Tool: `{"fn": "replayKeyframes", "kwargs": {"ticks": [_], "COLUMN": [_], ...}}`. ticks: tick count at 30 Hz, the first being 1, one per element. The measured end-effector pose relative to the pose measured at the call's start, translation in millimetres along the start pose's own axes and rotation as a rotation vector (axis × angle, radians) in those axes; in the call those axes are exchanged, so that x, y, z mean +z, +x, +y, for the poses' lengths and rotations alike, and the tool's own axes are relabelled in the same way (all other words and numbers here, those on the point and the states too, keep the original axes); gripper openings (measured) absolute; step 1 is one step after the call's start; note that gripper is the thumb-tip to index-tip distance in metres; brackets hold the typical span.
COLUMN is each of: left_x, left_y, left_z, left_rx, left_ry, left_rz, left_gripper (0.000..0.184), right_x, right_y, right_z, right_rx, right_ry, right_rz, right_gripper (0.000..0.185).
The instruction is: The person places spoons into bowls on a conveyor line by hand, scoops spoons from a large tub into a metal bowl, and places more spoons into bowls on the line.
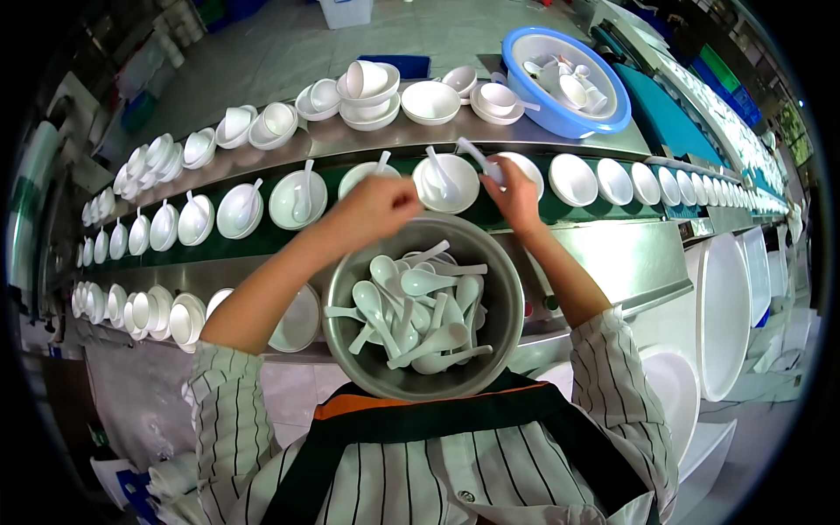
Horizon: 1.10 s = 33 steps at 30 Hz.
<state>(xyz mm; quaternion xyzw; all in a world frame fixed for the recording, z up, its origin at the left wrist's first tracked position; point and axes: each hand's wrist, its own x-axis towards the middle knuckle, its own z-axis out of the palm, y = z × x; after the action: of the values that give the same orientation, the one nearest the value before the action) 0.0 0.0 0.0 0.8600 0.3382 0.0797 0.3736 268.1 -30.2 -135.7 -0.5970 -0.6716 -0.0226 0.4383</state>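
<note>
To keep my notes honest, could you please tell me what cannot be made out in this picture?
In the head view:
Left hand: its fingertips are hidden by the back of the hand, so whether it holds anything is unclear.
Bowl behind the right hand: partly covered by that hand.
Metal basin: upper spoons hide those beneath.
Farthest bowls at right: too small to count.

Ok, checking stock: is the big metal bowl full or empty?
Partly full: white spoons lie heaped in the metal bowl, its inside showing around them.
</note>
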Motion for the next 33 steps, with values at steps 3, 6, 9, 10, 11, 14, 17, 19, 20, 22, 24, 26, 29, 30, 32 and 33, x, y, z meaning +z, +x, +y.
{"fn": "replayKeyframes", "kwargs": {"ticks": [3,6,9,10,11,14,17,19,20,22,24,26,29,30,32,33], "left_x": [37,76,67,64,60,49,19,5,-3,-19,-26,-21,8,6,1,-1], "left_y": [-2,-1,2,-1,-7,-19,-26,-25,-23,-19,-14,-1,21,26,41,48], "left_z": [19,-14,-9,-6,-2,-3,10,3,0,-9,-21,-28,-28,-31,-54,-70], "left_rx": [0.114,0.347,0.156,0.187,0.186,0.219,0.103,0.096,0.088,0.038,-0.011,-0.006,0.043,0.004,-0.058,-0.132], "left_ry": [0.24,0.471,0.38,0.346,0.299,0.223,0.142,0.079,0.013,-0.098,-0.282,-0.376,-0.495,-0.59,-0.562,-0.543], "left_rz": [-0.188,-0.076,-0.226,-0.244,-0.269,-0.286,-0.419,-0.442,-0.463,-0.471,-0.346,-0.197,0.141,0.168,0.273,0.264], "left_gripper": [0.032,0.034,0.03,0.024,0.022,0.019,0.021,0.023,0.025,0.024,0.025,0.027,0.034,0.04,0.033,0.03], "right_x": [-22,-17,-59,-76,-86,-86,-64,-64,-67,-76,-92,-85,-72,-71,-78,-81], "right_y": [16,17,39,41,39,16,-14,-10,-6,11,37,57,87,97,119,126], "right_z": [23,20,-53,-78,-97,-122,-117,-116,-118,-125,-129,-117,-87,-69,-46,-35], "right_rx": [0.097,-0.009,-0.106,-0.14,-0.171,-0.157,-0.497,-0.456,-0.398,-0.217,0.032,0.335,0.354,0.29,0.238,0.188], "right_ry": [-0.205,-0.206,0.037,0.11,0.186,0.251,-0.105,-0.031,0.057,0.256,0.462,0.843,0.953,0.874,0.48,0.268], "right_rz": [-0.138,-0.213,-0.227,-0.359,-0.484,-0.998,-0.887,-0.928,-0.967,-0.972,-0.89,-0.779,-0.605,-0.565,-0.444,-0.374], "right_gripper": [0.034,0.036,0.042,0.043,0.045,0.04,0.034,0.025,0.024,0.021,0.019,0.018,0.018,0.016,0.012,0.014]}}
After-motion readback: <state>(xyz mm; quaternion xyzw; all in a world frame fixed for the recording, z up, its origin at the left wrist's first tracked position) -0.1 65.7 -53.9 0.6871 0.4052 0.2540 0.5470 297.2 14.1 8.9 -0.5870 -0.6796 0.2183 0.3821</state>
